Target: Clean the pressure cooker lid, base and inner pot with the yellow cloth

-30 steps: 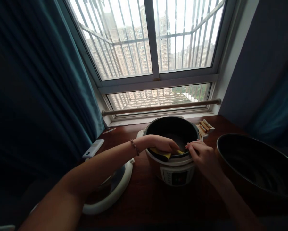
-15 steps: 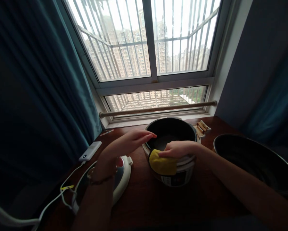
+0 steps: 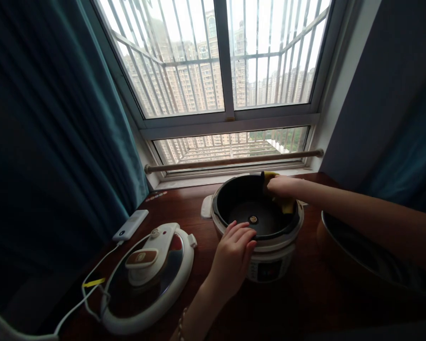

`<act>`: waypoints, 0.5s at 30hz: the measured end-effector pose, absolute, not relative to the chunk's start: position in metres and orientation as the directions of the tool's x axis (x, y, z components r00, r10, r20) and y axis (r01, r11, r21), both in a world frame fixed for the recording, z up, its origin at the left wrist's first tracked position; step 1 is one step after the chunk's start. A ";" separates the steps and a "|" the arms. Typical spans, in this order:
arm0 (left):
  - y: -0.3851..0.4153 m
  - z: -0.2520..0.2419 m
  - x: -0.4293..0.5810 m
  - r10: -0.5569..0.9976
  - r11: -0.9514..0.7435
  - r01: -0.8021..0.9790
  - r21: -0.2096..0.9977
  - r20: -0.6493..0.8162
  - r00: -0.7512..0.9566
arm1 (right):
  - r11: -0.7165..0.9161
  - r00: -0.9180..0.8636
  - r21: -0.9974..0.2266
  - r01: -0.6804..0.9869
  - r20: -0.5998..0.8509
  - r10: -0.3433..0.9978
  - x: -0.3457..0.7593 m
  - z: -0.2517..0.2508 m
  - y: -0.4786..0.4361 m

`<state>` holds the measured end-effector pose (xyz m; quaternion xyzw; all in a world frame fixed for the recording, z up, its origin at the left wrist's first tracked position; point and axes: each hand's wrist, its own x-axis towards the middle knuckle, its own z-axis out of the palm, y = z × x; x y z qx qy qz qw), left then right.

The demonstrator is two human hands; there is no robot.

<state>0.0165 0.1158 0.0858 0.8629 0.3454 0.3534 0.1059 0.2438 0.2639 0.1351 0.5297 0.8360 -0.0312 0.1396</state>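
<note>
Yellow cloth (image 3: pixel 286 204) at far inner rim of cooker (image 3: pixel 269 258), right hand (image 3: pixel 282 185) closed round it, pressing | left hand (image 3: pixel 234 251), fingers together, flat on near rim, bracing cooker against the push | lid (image 3: pixel 149 277) lies aside, left.

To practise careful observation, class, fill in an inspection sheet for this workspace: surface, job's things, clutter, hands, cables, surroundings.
Surface: dark wooden table.
Job's things: open cooker; yellow cloth at its far rim; lid lying to its left.
Clutter: white device; dark bowl at right.
Hands: left hand rests on near rim; right hand grips the cloth.
Cables: white cable beside the lid.
Surroundings: barred window, teal curtain.
</note>
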 end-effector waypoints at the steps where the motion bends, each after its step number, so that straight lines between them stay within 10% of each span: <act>1: 0.116 0.083 0.016 0.664 -0.744 0.513 0.428 0.558 0.497 | 0.452 -0.421 0.120 0.884 -0.212 0.882 0.238 0.133 0.272; 9: 0.118 0.071 0.019 0.622 -0.771 0.488 0.408 0.645 0.444 | 0.444 -0.457 0.157 0.882 0.058 0.887 0.172 0.103 0.292; 15: 0.118 0.069 0.019 0.623 -0.769 0.489 0.411 0.650 0.434 | 0.420 -0.416 -0.010 0.908 -0.163 0.895 0.138 0.068 0.293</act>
